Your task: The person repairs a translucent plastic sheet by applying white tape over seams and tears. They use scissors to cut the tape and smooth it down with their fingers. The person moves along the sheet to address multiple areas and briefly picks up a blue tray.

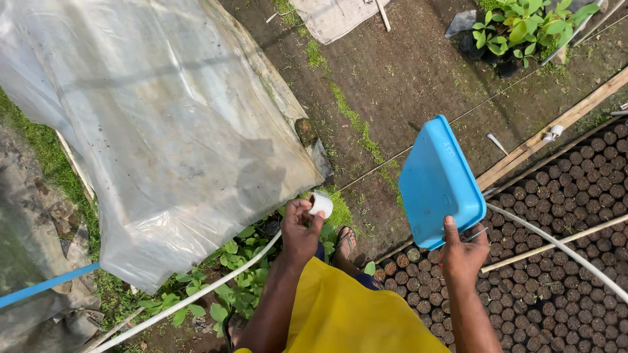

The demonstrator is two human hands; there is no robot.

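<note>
The left hand (299, 229) pinches a small white roll (320, 204) at its fingertips, while the right hand (463, 252) clamps the blue tray (437, 183) by its lower edge, tilting it upright above the soil-filled seedling pots (562, 216).

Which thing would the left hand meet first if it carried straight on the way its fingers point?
Probably the plastic sheet. The left hand, pinching a white roll, points up the picture toward the sheet's lower edge. Depth is unclear, so it might pass below it.

Daylit bare soil (418, 72) beside a plastic sheet (150, 117) and seedling pots (562, 261).
</note>
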